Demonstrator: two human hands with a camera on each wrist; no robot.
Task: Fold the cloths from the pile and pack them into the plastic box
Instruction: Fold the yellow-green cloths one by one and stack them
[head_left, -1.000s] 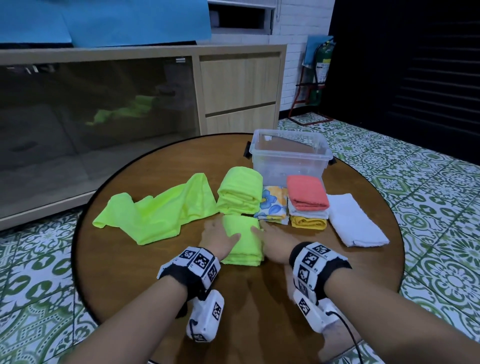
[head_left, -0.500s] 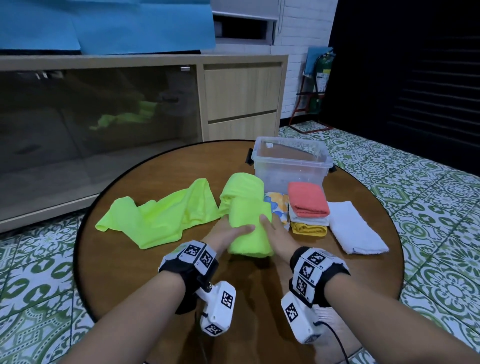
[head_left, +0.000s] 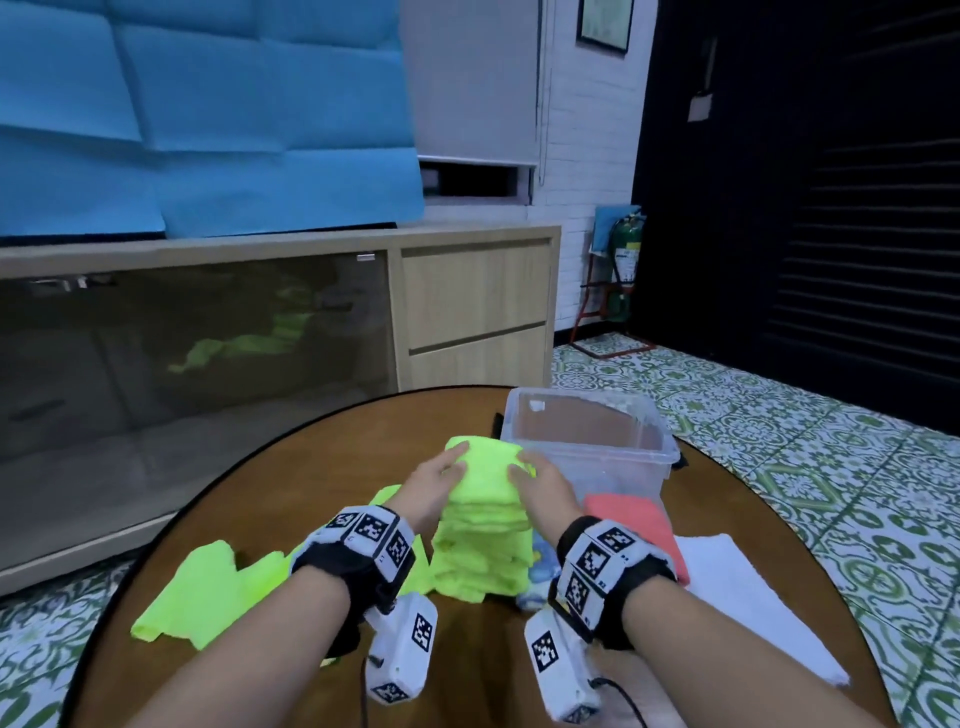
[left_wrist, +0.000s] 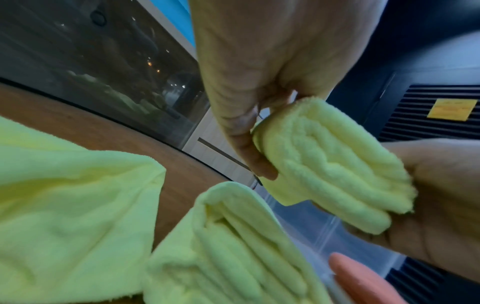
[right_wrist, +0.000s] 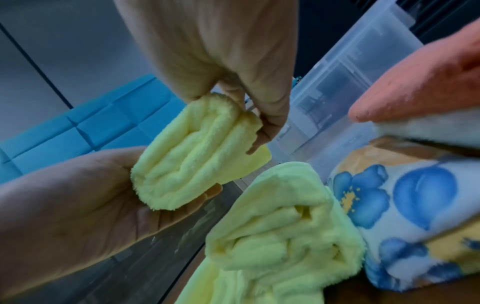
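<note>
A person's two hands hold a folded lime-green cloth (head_left: 485, 475) between them, lifted above a round wooden table (head_left: 291, 483). The cloth is thick, fuzzy terry, folded into a compact rectangular bundle with soft rounded layers showing at its open end. The left hand (head_left: 434, 480) grips its left side, thumb on top and fingers underneath; the right hand (head_left: 540, 486) grips the right side the same way, so both hands are clamped on the one bundle with its width between them. In the head view, the bundle is held just beside the near left corner of a clear plastic box (head_left: 589, 447), a rectangular, smooth, translucent tub with a rolled rim, standing on the far side of the table. Directly below the held cloth sits a second folded lime-green cloth (head_left: 483, 556) of the same plush texture, resting on the tabletop. To its left an unfolded lime-green cloth (head_left: 208, 587) lies loose and rumpled. To the right of the green stack is a folded cloth printed with blue flowers (right_wrist: 405, 207) on white and yellow, and beside that a folded coral cloth (head_left: 631, 519) on top of a small stack. Farther right, a white cloth (head_left: 748, 608) lies flat. Both wrists wear black bands with white blocks carrying black square markers.
</note>
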